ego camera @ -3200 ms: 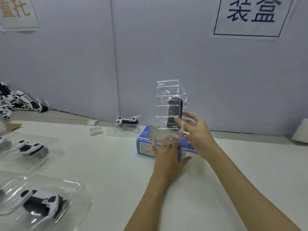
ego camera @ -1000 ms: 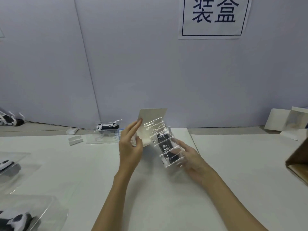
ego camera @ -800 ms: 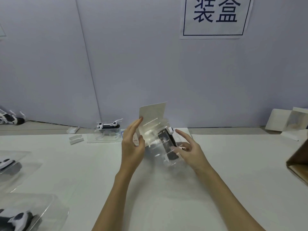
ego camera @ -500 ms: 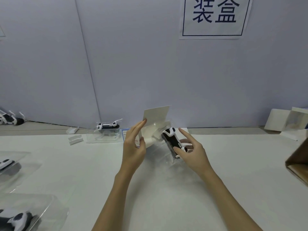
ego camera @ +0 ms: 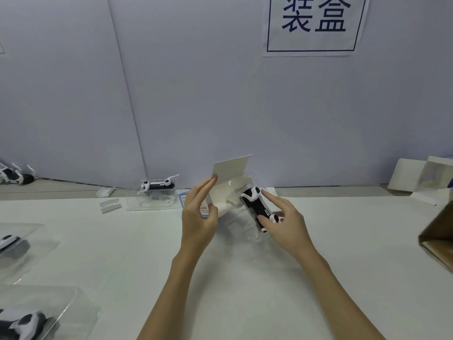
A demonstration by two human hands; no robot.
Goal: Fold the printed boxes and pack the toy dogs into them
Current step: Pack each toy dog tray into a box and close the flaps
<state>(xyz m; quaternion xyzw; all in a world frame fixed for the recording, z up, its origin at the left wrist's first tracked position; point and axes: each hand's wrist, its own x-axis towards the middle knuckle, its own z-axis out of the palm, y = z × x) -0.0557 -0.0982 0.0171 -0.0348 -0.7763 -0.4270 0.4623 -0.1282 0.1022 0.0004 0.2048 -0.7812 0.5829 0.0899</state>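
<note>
Worktop (ego camera: 343, 241) runs to a wall (ego camera: 196, 94) behind; sign (ego camera: 312, 23) on wall, upper right. Centre: left hand (ego camera: 199, 214) at box flap (ego camera: 230, 169), right hand (ego camera: 285, 223) just right, on toy dog (ego camera: 255, 207). Behind-left: second toy dog (ego camera: 157, 185) atop a clear tray (ego camera: 152, 201). Near left edge: more trayed dogs (ego camera: 22, 322). Far right: open cartons (ego camera: 426, 180).

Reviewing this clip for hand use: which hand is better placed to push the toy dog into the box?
Right. The right hand already grips the toy dog in its clear tray at the box mouth, while the left hand holds the box's flap open.
</note>
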